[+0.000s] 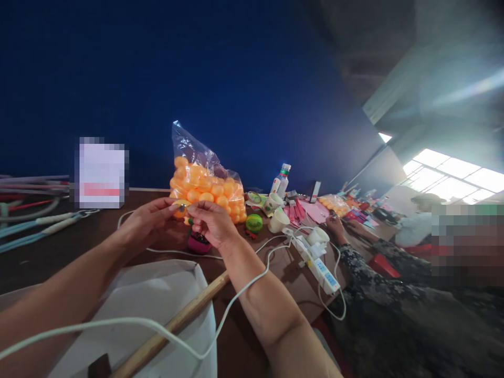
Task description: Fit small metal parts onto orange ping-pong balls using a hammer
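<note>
My left hand [151,218] and my right hand [210,223] meet above the brown table [59,252], both pinching one orange ball [180,208] between their fingertips. Something small and green shows under my right fingers. Just behind the hands stands a clear plastic bag [205,184] full of orange balls. A pink object [199,244] lies below my right hand. A white cable [236,299] drapes over my right forearm.
A white bag [149,299] and a wooden stick [177,320] lie near me. A power strip [321,265], paper cups [279,220], a green ball [254,222] and a bottle [281,181] sit to the right. A person in a dark patterned sleeve [378,273] works there. Tubes [35,220] lie left.
</note>
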`<state>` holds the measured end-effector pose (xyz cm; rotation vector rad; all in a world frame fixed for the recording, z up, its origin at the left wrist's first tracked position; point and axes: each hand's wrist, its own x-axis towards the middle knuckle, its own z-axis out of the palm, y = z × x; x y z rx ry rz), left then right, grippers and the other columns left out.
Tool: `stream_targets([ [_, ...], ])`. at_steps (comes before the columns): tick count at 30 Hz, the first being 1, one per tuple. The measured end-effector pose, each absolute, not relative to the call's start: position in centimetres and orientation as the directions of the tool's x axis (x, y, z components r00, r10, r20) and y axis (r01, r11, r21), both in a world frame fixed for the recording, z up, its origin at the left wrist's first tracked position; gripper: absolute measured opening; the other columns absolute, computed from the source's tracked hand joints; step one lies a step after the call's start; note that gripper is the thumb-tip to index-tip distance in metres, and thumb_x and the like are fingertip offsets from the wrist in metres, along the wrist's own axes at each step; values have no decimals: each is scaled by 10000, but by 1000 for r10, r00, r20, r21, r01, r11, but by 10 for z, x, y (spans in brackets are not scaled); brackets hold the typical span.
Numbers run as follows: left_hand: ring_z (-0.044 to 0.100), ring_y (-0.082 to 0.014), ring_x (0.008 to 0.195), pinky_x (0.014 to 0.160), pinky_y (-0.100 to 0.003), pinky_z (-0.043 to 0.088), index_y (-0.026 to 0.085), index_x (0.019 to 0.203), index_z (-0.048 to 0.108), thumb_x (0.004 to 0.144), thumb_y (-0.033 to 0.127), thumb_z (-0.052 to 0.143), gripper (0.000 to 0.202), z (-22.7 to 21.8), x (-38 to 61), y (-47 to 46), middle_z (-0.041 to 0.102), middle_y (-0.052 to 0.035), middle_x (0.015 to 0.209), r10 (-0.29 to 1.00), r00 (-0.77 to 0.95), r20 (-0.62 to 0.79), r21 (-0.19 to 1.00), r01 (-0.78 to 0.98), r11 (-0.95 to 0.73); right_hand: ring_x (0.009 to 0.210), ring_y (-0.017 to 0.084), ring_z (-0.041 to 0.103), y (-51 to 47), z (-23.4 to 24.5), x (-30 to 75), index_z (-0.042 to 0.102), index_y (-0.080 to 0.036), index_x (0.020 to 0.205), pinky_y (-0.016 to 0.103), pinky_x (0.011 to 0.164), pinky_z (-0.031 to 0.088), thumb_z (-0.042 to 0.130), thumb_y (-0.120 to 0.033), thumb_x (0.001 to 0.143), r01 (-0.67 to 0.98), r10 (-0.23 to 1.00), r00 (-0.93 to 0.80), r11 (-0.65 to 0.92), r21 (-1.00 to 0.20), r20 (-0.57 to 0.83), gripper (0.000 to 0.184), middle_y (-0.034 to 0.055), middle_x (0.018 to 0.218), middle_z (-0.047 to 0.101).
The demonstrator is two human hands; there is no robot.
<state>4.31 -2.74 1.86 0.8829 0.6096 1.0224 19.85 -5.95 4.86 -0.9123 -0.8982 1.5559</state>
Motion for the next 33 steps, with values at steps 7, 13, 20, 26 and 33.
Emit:
stream_targets([
  [7,709,-190,712,671,-295,590,120,961,658,675,266,801,352,21,43,-29,743,-99,875,913,408,-23,863,-453,224,462,33,400,-59,48,198,595,-152,691,175,433,350,806,-251,557,-391,988,-112,-146,-909,-111,269,-34,600,593],
  [13,709,-202,691,627,-299,591,121,946,653,620,307,839,418,23,44,-31,738,-89,819,918,396,-27,869,-444,217,472,34,424,-59,47,198,598,-160,696,175,452,421,816,-301,548,-337,991,-82,-129,-933,-107,298,-50,605,587],
  [20,708,-199,701,636,-306,590,123,954,656,657,295,818,379,29,43,-35,735,-89,849,912,409,-18,887,-415,204,487,39,439,-58,46,197,578,-159,718,186,467,485,831,-348,520,-291,993,-59,-112,-950,-99,372,-60,598,576],
  [26,718,-197,718,676,-290,587,114,930,659,708,256,784,292,27,42,-33,740,-106,867,895,445,19,863,-459,210,462,42,428,-60,46,197,508,-180,732,186,437,485,846,-358,521,-296,995,-52,-99,-950,-88,437,-66,584,570],
  [33,722,-220,796,753,-340,587,134,1016,670,739,273,759,322,22,40,-29,744,-107,934,882,468,57,838,-503,212,438,46,440,-57,43,196,536,-179,763,202,441,452,801,-453,598,-196,1000,-25,10,-981,16,415,-47,640,608],
])
